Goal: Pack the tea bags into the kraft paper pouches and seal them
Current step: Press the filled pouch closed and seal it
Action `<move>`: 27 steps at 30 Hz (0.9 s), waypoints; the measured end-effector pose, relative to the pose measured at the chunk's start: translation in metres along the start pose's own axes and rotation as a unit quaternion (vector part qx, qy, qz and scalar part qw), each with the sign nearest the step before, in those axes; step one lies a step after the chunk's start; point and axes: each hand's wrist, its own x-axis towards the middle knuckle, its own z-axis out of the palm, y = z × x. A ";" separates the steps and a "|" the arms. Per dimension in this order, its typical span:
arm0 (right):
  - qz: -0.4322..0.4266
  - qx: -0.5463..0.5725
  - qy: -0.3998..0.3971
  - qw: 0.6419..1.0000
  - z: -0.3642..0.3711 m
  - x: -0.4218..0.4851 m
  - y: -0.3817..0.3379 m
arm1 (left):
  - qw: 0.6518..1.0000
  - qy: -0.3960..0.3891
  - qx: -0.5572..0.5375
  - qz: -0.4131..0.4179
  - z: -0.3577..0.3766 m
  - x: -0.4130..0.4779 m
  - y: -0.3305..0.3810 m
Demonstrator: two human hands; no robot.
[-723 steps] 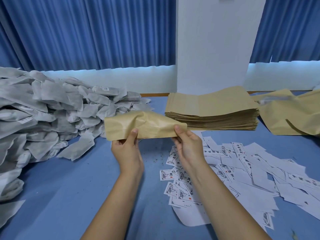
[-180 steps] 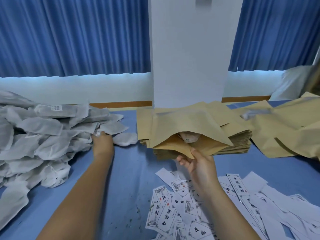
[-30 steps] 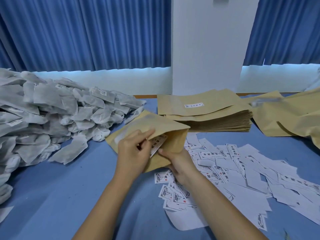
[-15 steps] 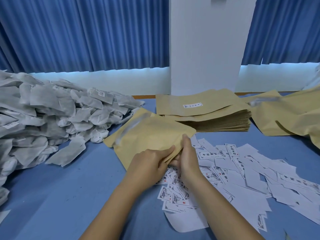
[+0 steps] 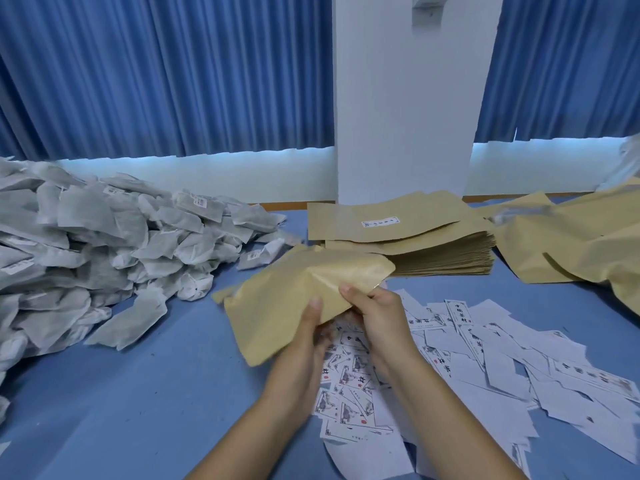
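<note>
The left grip (image 5: pixel 302 342) and the right grip (image 5: pixel 379 318) both pinch the near edge of one kraft paper pouch (image 5: pixel 294 299), thumbs on top, holding it tilted above the printed labels (image 5: pixel 349 375) scattered on the blue table (image 5: pixel 121 393). Farther back, the tea bag pile (image 5: pixel 104 254) lies at left. The flat pouch stack (image 5: pixel 408 244) lies at centre, before a white pillar (image 5: pixel 405 116).

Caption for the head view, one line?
Packing tea: left hand and right hand grip a kraft pouch between tea bag pile and labels.
</note>
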 end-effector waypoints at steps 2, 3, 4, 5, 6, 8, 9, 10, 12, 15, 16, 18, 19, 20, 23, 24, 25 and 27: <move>0.023 0.018 -0.017 0.999 0.002 -0.001 0.001 | 0.999 0.025 -0.010 0.038 -0.005 0.001 0.005; 0.031 0.025 -0.017 0.999 0.002 -0.001 0.001 | 0.996 0.066 0.039 0.046 -0.008 0.002 0.005; 0.035 0.038 -0.016 0.999 0.002 -0.001 0.000 | 0.987 0.109 0.104 0.058 -0.012 0.002 0.003; 0.038 0.061 -0.014 0.997 0.001 0.000 -0.001 | 0.975 0.137 0.157 0.073 -0.014 0.001 0.002; 0.040 0.091 -0.011 0.995 -0.001 0.000 -0.004 | 0.969 0.144 0.181 0.087 -0.015 -0.001 0.002; 0.039 0.140 0.000 0.989 -0.008 0.003 -0.010 | 0.965 0.132 0.195 0.117 -0.018 -0.001 0.005; 0.037 0.153 -0.001 0.988 -0.011 0.003 -0.014 | 0.965 0.115 0.205 0.121 -0.020 0.000 0.010; 0.033 0.160 -0.005 0.987 -0.014 0.004 -0.017 | 0.961 0.100 0.223 0.127 -0.024 0.002 0.016; 0.029 0.164 -0.008 0.986 -0.019 0.005 -0.019 | 0.942 0.082 0.277 0.170 -0.033 0.009 0.028; 0.037 0.135 -0.017 0.990 -0.021 0.006 -0.017 | 0.948 0.062 0.235 0.204 -0.043 0.024 0.037; 0.040 0.118 -0.026 0.992 -0.020 0.006 -0.015 | 0.967 0.045 0.169 0.187 -0.043 0.029 0.038; 0.045 0.062 -0.035 0.996 -0.018 0.005 -0.010 | 0.992 0.001 -0.010 0.125 -0.040 0.040 0.034; 0.045 0.019 -0.026 0.998 -0.017 0.005 -0.007 | 0.994 0.006 -0.071 0.088 -0.040 0.044 0.032; 0.042 -0.028 -0.011 0.999 -0.018 0.004 -0.004 | 0.994 0.023 -0.099 0.050 -0.041 0.047 0.029; 0.035 -0.106 0.042 0.993 -0.020 0.005 0.002 | 0.990 0.070 -0.114 -0.033 -0.045 0.053 0.018; 0.037 -0.102 0.057 0.992 -0.020 0.005 0.003 | 0.989 0.074 -0.121 -0.053 -0.046 0.053 0.014; 0.041 -0.084 0.070 0.993 -0.019 0.004 0.005 | 0.987 0.078 -0.126 -0.067 -0.046 0.054 0.012; 0.058 -0.034 0.085 0.994 -0.014 0.003 0.009 | 0.984 0.088 -0.130 -0.082 -0.046 0.054 0.009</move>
